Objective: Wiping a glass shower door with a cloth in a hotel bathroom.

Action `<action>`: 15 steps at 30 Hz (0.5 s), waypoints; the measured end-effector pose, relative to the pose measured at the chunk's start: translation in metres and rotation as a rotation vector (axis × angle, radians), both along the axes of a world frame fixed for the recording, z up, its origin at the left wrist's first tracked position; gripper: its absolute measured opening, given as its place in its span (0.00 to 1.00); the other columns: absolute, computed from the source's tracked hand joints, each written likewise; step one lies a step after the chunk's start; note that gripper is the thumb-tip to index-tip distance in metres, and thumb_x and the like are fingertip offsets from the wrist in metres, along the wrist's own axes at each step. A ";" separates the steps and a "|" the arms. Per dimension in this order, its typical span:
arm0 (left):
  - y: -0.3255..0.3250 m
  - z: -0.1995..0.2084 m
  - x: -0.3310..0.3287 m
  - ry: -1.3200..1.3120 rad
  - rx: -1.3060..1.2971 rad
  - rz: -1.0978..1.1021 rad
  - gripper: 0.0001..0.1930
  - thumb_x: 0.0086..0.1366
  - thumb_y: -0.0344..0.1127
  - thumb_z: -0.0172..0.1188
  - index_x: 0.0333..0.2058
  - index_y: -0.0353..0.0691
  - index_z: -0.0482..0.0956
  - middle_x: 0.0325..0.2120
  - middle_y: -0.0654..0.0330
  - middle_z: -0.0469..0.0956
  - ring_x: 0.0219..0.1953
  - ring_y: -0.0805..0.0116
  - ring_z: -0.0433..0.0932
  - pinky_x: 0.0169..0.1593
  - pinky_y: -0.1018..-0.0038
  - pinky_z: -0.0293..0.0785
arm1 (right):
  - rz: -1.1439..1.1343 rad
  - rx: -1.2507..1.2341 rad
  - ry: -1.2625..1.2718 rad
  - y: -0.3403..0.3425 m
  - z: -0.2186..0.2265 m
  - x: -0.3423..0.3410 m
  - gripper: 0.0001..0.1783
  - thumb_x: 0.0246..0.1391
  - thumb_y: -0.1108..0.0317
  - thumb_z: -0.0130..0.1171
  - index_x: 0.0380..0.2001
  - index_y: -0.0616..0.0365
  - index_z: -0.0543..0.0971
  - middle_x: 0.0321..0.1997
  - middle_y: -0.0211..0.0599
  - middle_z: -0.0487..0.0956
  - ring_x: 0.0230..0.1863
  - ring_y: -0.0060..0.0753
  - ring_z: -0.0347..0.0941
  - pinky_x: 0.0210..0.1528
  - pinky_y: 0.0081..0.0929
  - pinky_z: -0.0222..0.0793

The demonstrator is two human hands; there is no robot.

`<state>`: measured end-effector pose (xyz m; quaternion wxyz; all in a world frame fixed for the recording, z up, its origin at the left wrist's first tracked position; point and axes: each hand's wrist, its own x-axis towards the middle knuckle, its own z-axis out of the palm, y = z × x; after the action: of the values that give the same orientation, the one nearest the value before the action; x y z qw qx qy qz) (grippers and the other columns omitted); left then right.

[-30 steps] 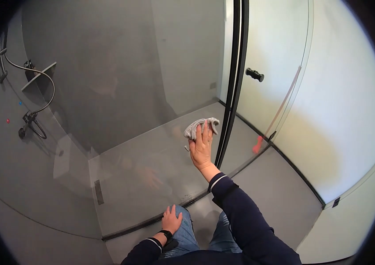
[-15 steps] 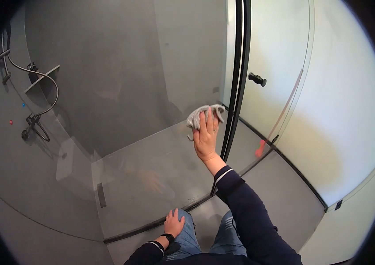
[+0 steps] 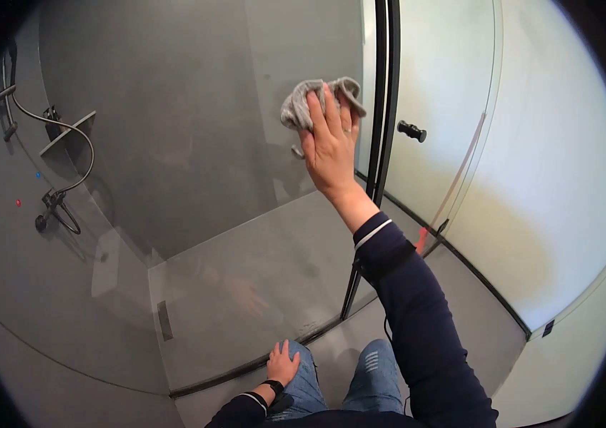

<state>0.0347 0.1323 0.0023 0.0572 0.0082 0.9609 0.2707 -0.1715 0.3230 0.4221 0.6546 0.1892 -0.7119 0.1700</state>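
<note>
With its fingers stretched over a crumpled grey cloth [image 3: 297,107], my right hand [image 3: 331,153] presses it against the clear glass shower panel [image 3: 210,185]. The cloth is bunched under the fingers, one edge curling out by the fingertips. Just right of it runs the panel's black upright frame [image 3: 381,93]. My left hand [image 3: 284,362] lies on my left knee in blue jeans, fingers apart and holding nothing. A faint reflection of a hand shows in the glass.
Behind the glass, a shower hose [image 3: 92,146], a corner shelf [image 3: 69,133] and a tap [image 3: 49,205] are on the left wall. A floor drain [image 3: 164,321] lies below. To the right are a pale door with a black knob [image 3: 411,131] and a reddish object [image 3: 421,238] near the floor.
My right hand has slid the cloth up the glass and slightly left, with the arm reaching farther out. The left hand stays on the knee.
</note>
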 end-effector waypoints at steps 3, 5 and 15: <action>-0.005 -0.005 0.002 -0.002 0.000 0.006 0.32 0.60 0.52 0.51 0.59 0.43 0.61 0.58 0.43 0.59 0.58 0.43 0.62 0.57 0.56 0.63 | -0.030 0.024 0.020 -0.004 0.015 0.001 0.29 0.55 0.63 0.48 0.62 0.48 0.62 0.68 0.38 0.56 0.69 0.50 0.46 0.67 0.52 0.33; -0.005 -0.005 0.003 0.002 0.004 0.007 0.32 0.60 0.52 0.51 0.59 0.43 0.61 0.58 0.42 0.59 0.58 0.43 0.62 0.57 0.56 0.63 | -0.003 0.025 0.039 -0.004 0.027 -0.001 0.29 0.56 0.62 0.48 0.62 0.46 0.62 0.69 0.36 0.55 0.70 0.49 0.45 0.67 0.52 0.32; 0.005 0.002 0.001 0.040 -0.017 0.001 0.31 0.59 0.51 0.52 0.58 0.42 0.62 0.58 0.42 0.60 0.56 0.42 0.63 0.55 0.55 0.65 | 0.060 0.003 0.080 0.000 0.029 -0.018 0.31 0.53 0.61 0.52 0.62 0.43 0.62 0.69 0.33 0.54 0.68 0.50 0.44 0.65 0.59 0.36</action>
<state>0.0353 0.1369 0.0046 0.0381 0.0124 0.9641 0.2624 -0.1897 0.3234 0.4514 0.6768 0.2183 -0.6795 0.1807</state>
